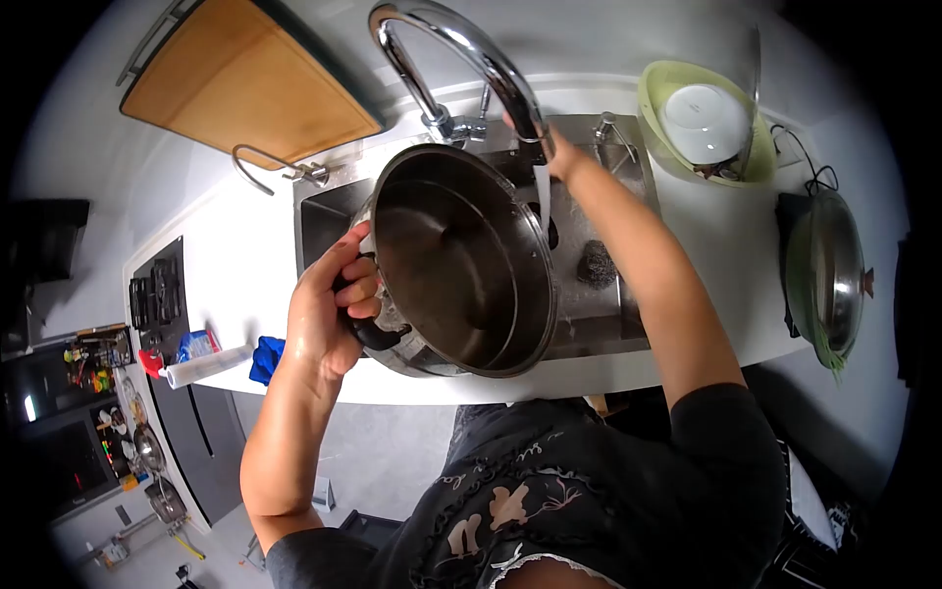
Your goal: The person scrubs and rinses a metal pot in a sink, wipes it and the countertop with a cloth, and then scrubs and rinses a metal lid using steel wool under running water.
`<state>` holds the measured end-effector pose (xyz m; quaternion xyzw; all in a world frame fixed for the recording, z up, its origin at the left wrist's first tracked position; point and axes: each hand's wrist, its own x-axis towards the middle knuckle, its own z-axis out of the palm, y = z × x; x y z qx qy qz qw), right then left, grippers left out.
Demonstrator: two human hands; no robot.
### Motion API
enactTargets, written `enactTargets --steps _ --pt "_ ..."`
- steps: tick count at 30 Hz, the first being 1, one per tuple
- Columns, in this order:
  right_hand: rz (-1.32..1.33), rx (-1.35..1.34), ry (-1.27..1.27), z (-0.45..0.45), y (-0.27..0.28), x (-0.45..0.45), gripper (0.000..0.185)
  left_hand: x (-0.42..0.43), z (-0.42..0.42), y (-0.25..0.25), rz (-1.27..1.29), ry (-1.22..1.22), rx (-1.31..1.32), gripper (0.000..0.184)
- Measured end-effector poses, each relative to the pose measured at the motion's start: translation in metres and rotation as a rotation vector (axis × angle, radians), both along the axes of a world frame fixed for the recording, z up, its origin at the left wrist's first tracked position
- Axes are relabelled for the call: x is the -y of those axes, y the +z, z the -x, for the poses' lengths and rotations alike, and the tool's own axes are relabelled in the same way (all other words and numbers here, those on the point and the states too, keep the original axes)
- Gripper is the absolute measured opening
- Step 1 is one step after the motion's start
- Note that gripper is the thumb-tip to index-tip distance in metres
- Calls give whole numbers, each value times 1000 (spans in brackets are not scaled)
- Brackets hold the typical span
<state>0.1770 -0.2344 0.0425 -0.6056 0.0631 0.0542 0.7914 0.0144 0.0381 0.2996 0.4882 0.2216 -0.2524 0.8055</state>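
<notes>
My left hand (339, 290) is wrapped round the black side handle (371, 332) of a large, deep metal pot (451, 265). The pot is tilted over the sink (586, 329), its open mouth facing me, and its inside looks wet. Above it arches a chrome faucet (461, 39), with a stream of water (543, 191) falling from its spout along the pot's right rim. My right hand (561, 157) is behind the spout, near the faucet's base and lever; its fingers are mostly hidden. A dark steel wool scrubber (595, 265) lies in the sink to the right of the pot.
A wooden cutting board (250, 79) leans at the back left, near a small second tap (257, 167). At the back right stands a green basin (659, 93) holding a white bowl (703, 123). A lidded pan (834, 265) is at far right; a blue cloth (266, 359) lies left.
</notes>
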Motion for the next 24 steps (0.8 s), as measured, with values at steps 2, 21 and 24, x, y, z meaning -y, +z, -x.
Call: enactTargets --steps 2,21,24 --pt "26 -156 25 14 87 -16 54 -2 -4 1 -124 -46 26 29" --pt "456 -5 0 222 80 -163 35 27 -39 -90 -228 23 140 30" --pt "554 140 -69 216 80 -156 35 24 -26 -75 -151 10 229 55"
